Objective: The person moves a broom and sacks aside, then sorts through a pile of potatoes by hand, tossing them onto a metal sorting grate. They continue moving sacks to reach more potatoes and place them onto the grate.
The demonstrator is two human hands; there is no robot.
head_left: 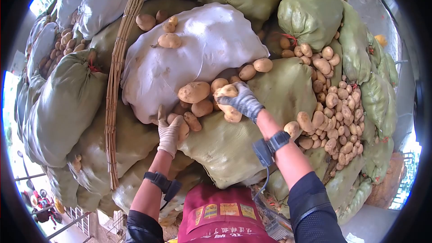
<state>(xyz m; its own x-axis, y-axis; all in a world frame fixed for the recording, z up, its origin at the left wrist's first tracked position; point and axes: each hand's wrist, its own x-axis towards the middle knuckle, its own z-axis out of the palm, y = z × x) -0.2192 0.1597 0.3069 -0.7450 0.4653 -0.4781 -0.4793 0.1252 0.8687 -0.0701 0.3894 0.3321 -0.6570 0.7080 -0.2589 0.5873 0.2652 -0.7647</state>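
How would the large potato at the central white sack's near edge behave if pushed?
The large potato would probably roll unevenly, being oblong and rounded. Neighbouring potatoes might check it or shift, since they crowd close.

I see green sacks piled up as the support. On them lie a white sack, loose potatoes in the middle and at right, and a stick bundle at left.
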